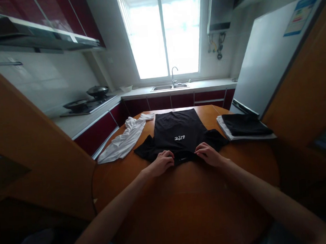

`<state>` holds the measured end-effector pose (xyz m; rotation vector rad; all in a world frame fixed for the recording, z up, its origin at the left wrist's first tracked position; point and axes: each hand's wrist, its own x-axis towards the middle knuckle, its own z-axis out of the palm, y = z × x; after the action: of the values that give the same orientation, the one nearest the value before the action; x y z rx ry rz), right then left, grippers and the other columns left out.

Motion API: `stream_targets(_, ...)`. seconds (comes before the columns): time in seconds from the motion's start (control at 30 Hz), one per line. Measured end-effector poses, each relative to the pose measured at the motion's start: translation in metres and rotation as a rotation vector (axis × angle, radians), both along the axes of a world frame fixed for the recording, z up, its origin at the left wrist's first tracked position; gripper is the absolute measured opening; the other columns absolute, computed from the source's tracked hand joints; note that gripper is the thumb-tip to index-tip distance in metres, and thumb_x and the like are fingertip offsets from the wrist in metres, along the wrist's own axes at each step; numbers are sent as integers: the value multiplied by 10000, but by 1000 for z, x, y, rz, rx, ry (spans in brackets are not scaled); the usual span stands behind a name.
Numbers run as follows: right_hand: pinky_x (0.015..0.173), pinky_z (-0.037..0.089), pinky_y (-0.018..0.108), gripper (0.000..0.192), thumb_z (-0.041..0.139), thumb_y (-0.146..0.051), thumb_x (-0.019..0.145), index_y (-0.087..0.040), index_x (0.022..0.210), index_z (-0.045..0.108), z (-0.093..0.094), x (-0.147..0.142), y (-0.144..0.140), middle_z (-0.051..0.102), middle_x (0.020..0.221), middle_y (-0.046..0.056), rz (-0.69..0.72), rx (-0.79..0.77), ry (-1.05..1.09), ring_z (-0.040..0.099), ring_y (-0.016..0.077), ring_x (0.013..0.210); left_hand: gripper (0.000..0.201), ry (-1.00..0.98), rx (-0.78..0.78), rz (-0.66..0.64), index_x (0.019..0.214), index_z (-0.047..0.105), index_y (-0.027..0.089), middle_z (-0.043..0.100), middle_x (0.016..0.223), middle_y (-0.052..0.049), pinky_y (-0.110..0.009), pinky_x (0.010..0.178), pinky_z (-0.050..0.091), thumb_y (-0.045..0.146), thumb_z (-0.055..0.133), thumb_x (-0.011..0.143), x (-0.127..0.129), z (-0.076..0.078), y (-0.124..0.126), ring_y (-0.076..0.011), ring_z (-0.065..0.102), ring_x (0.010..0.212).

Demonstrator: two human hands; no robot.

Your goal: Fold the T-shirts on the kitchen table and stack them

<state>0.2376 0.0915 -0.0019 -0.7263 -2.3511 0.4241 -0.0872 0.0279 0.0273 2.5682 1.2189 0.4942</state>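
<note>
A black T-shirt (pixel 177 126) with a small white print lies spread out on the round wooden table (pixel 185 198), its collar toward me and its sleeves out to both sides. My left hand (pixel 163 162) pinches the shirt at the left of the collar, fingers curled. At the collar's right side, my right hand (pixel 207 154) grips the fabric between thumb and fingers. Between both hands the neck opening shows, with a small light label mark. The fingertips are partly hidden against the dark cloth.
A crumpled white garment (pixel 125 139) lies on the table's left. Folded black and white clothes (pixel 245 125) are stacked at the right edge. Beyond stand a counter with a sink (pixel 170 87), a stove with pans (pixel 98 91), and a refrigerator (pixel 275 51) at right.
</note>
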Motion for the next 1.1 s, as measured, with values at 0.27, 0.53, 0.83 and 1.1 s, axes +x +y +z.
stream_targets(0.27, 992, 475, 405, 302, 465, -195, 976, -232, 1134, 720, -2, 12, 16, 688, 1129, 94, -349, 81, -42, 586, 252, 1102, 236, -263, 50, 183, 999, 715, 209, 663, 1155, -98, -395, 1007, 483, 323, 508, 986, -15, -10, 19, -237, 627, 1082)
stream_targets(0.53, 1126, 391, 443, 434, 432, -247, 969, -198, 1361, 613, -19, 60, 44, 596, 1373, 138, -606, 38, -190, 493, 290, 1328, 493, -46, 197, 661, 1441, 522, 213, 515, 1475, -144, -525, 1159, 328, 411, 432, 999, -81, -39, 47, -330, 419, 1408)
stream_targets(0.83, 1168, 263, 525, 821, 392, -636, 974, -75, 1570, 321, -35, 64, -24, 351, 1577, 272, -854, -173, -551, 286, 380, 1490, 869, 312, -103, 949, 1612, 246, 215, 245, 1635, -234, -682, 1120, 221, 748, 320, 930, -88, -50, -16, -517, 192, 1484)
stream_targets(1.1, 1116, 396, 403, 509, 317, -384, 1025, -122, 1359, 598, -2, 54, -25, 589, 1410, 175, -733, -98, -288, 526, 277, 1325, 580, 149, 109, 688, 1500, 463, 128, 456, 1551, -133, -411, 1204, 303, 410, 312, 1016, -82, -25, -16, -261, 388, 1456)
